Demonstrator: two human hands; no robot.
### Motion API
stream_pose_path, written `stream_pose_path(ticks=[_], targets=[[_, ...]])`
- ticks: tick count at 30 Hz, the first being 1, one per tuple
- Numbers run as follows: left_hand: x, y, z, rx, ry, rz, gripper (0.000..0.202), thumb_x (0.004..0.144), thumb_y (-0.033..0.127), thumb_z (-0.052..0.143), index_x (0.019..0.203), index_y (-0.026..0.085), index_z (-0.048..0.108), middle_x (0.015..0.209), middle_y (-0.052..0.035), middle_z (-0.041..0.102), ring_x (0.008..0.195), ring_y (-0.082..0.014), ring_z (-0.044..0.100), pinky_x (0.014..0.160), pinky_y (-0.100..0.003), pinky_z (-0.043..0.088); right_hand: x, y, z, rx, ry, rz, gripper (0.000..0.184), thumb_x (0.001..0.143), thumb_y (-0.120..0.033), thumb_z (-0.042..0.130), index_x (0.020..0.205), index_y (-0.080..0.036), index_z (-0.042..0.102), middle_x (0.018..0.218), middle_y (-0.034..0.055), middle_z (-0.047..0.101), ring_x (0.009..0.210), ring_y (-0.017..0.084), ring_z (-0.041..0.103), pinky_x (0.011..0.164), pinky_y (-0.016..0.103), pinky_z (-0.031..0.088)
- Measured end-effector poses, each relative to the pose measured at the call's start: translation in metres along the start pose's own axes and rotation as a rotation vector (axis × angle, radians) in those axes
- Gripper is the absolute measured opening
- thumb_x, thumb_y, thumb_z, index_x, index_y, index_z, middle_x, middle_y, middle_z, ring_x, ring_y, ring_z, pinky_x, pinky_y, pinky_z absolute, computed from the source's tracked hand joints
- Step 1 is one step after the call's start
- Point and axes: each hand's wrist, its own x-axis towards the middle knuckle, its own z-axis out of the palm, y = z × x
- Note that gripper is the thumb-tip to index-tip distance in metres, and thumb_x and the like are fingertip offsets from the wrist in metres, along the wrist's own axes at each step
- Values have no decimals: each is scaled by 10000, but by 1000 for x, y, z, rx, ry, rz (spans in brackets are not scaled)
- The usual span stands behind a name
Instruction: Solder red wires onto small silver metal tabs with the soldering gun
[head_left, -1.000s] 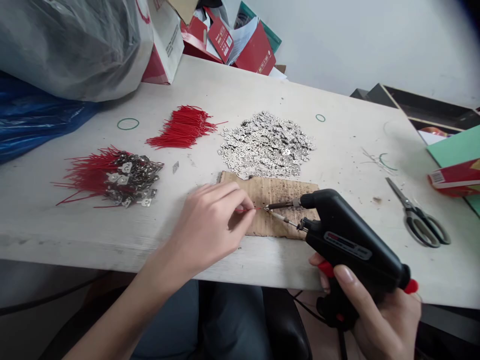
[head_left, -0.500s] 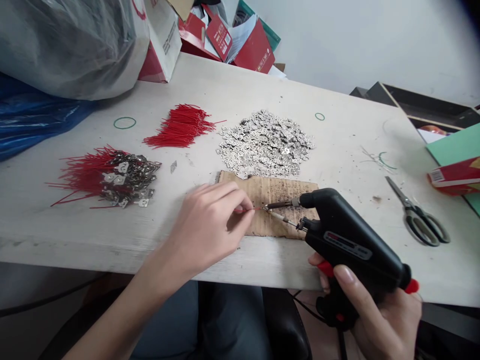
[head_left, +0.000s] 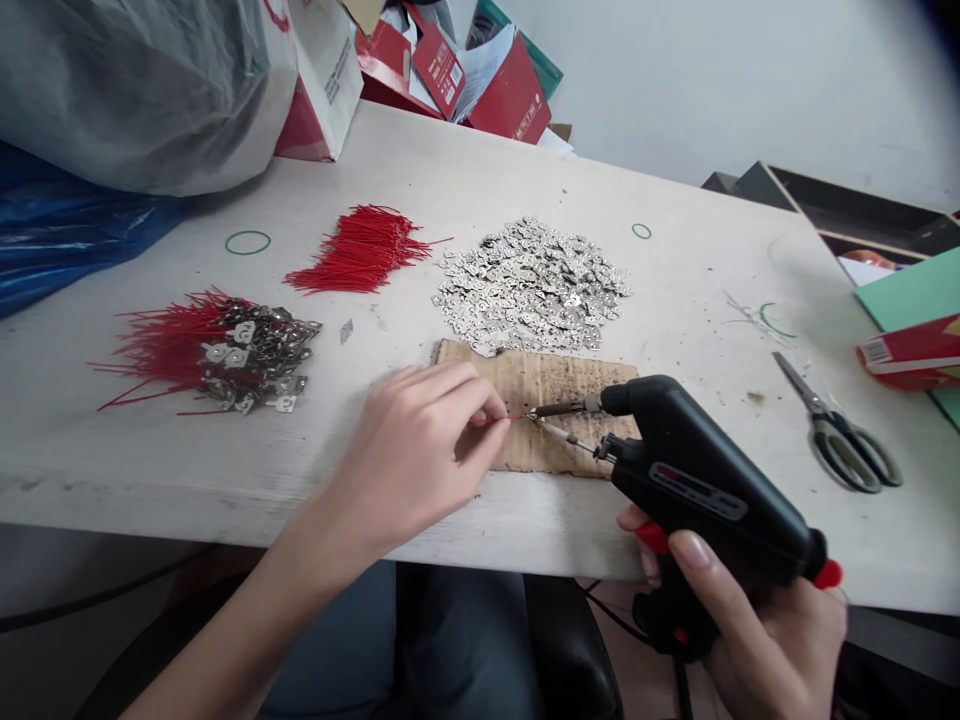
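Note:
Between thumb and fingertips, my left hand (head_left: 431,440) pinches a short red wire (head_left: 516,417) above a scorched piece of cardboard (head_left: 562,375). My right hand (head_left: 765,620) is wrapped round the grip of a black soldering gun (head_left: 712,480), with a finger at its red trigger. The iron's tip and the end of its thin feed tube meet at the wire's free end, over the cardboard. A small metal piece seems to lie under the tip, too small to make out clearly. Behind the cardboard spreads a heap of small metal contact plates (head_left: 532,285).
Loose red wires (head_left: 360,250) lie left of the plates. Nearer the left is a pile of wires joined to plates (head_left: 255,355). Scissors (head_left: 840,430) lie at right, near a red packet (head_left: 911,355). Bags (head_left: 150,90) and boxes (head_left: 319,80) stand at the back left.
Almost nothing differs: both hands, the wire and the soldering gun hold their places. The whole view has shifted very slightly.

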Motion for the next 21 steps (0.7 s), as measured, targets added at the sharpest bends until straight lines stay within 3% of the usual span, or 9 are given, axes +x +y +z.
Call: stream_pose_path(ticks=[10,14,21], targets=[[1,1,-1,11,-1,1,105,949,142,651,849,174,658,832,14,665,758,-137,585,734,-328,416,0,3,0,32,22,21,349,829,-517,870,966,-198,832,885,98,806,731,242,733,554,278,577],[1,2,-1,3,-7,-3,108,953,134,637,853,169,660,839,12,663,766,-141,588,736,-328,420,-2,3,2,127,60,60,349,812,-502,889,951,-191,819,876,98,807,643,217,705,534,291,571],[0,1,-1,14,-8,2,108,952,137,647,850,167,663,840,13,668,768,-140,597,733,-328,419,-3,2,4,128,72,52,320,824,-479,892,953,-196,819,876,89,810,739,234,751,570,267,579]])
